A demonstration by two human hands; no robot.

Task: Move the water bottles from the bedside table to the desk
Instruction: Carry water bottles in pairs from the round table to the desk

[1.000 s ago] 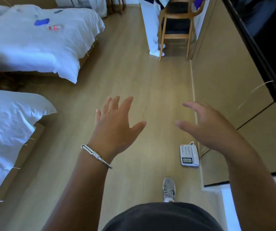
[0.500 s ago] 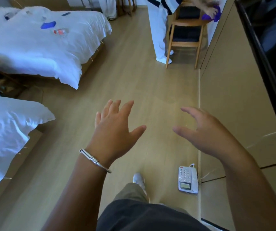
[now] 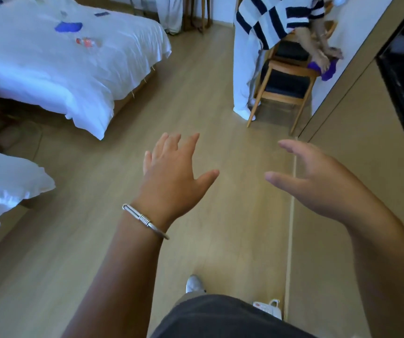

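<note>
Walking empty-handed | left hand (image 3: 171,176) and right hand (image 3: 318,181) spread, holding nothing | bottle (image 3: 86,42) lies flat on bed, far ahead-left, nearer left hand

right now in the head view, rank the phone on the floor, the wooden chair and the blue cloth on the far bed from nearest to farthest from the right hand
1. Phone: on the floor by the wall, just below and behind the right hand.
2. Wooden chair: ahead, on the right by the wall.
3. Blue cloth: far left, on the far bed.
</note>
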